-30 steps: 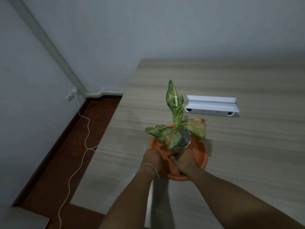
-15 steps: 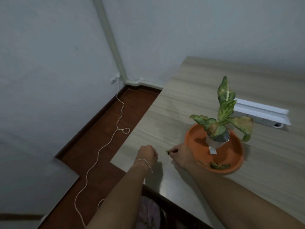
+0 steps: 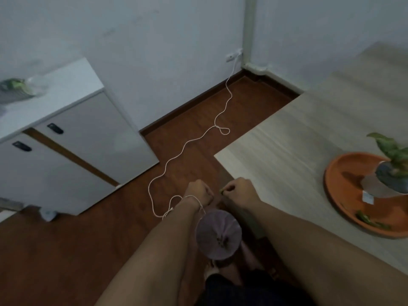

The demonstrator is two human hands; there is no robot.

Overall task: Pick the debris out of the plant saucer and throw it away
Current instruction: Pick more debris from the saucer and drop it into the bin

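My right hand [image 3: 239, 191] pinches a small green scrap of debris [image 3: 222, 191] at the table's near-left corner. My left hand [image 3: 198, 193] is a closed fist beside it, over the floor; whether it holds anything is hidden. Below both hands stands a small bin lined with a pale purple bag [image 3: 218, 234], with bits at its bottom. The orange plant saucer [image 3: 344, 180] sits at the right on the table, holding a small potted plant [image 3: 393, 171]. More green debris [image 3: 371, 220] lies on the saucer's near side, next to a white tag [image 3: 367, 198].
The wooden table [image 3: 298, 146] fills the right side; its corner is near my hands. A white cable [image 3: 187, 142] snakes over the brown floor from a wall socket. A white cabinet [image 3: 72, 138] with two doors stands at the left.
My view swung left and down, away from the plant. Both hands moved off the saucer, past the table corner, and now hover over the bin, the right one carrying a green scrap.
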